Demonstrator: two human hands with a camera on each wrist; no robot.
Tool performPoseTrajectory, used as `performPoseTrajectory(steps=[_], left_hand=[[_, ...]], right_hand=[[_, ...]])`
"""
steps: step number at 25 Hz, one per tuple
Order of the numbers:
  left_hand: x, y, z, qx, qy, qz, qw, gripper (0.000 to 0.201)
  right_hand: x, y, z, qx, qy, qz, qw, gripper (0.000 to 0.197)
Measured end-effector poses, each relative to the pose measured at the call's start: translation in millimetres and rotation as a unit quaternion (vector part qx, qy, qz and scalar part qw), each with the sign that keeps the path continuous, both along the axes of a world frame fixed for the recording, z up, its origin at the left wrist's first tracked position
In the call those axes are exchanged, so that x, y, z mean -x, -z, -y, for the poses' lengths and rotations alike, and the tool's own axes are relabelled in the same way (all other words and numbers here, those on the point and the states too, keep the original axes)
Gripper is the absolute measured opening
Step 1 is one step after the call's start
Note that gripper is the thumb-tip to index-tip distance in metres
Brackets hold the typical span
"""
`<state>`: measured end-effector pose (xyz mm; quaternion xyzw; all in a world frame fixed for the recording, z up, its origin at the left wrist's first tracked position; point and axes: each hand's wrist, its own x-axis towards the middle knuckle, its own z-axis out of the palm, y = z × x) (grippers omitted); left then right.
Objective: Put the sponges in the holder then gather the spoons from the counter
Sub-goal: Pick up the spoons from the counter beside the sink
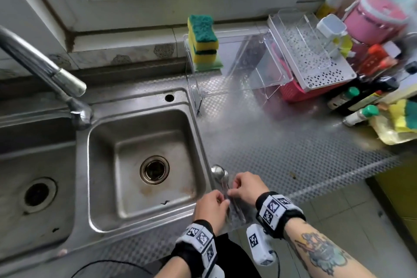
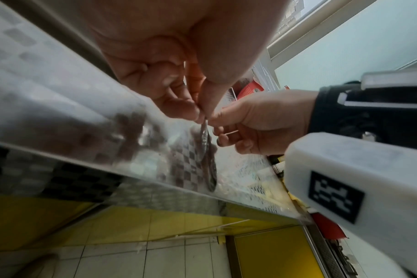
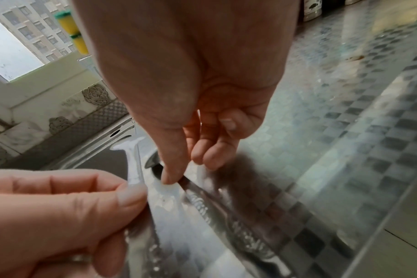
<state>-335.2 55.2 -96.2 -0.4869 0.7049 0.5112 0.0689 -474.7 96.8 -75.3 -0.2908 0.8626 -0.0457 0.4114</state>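
Observation:
Three yellow-and-green sponges are stacked at the left end of the clear holder by the window sill. Steel spoons lie together on the patterned counter just right of the sink, bowls pointing away from me. My left hand pinches the spoon handles near the counter's front edge. My right hand pinches a spoon handle between thumb and fingers, just beyond the left hand. Both hands hide much of the handles.
The double sink and faucet lie to the left. At the back right stand a white perforated rack, a pink basket, bottles, a pink pot and packed sponges. The counter's front edge is close.

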Motion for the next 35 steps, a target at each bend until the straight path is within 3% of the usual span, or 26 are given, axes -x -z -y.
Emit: performPoseTrajectory(steps=[11, 18, 27, 30, 35], left_hand=[[16.6, 6.0, -17.8, -0.04, 0.012, 0.026, 0.999, 0.03], [24.6, 1.2, -12.9, -0.026, 0.032, 0.053, 0.998, 0.012], [35.1, -5.2, -8.9, -0.012, 0.028, 0.071, 0.997, 0.02], [42.1, -9.0, -0.3, -0.011, 0.013, 0.056, 0.998, 0.018], [71.5, -18.8, 40.8, 0.01, -0.032, 0.051, 0.998, 0.017]], right_hand=[[2.7, -5.1, -9.1, 0.061, 0.047, 0.027, 0.997, 0.019], [-0.9, -3.8, -6.6, 0.054, 0.012, 0.008, 0.998, 0.016], [6.0, 5.0, -6.6, 0.047, 0.015, 0.042, 0.998, 0.013], [28.1, -1.2, -0.1, 0.055, 0.051, 0.059, 0.995, 0.02], [111.5, -6.7, 26.2, 0.086, 0.149, 0.01, 0.985, 0.027]])
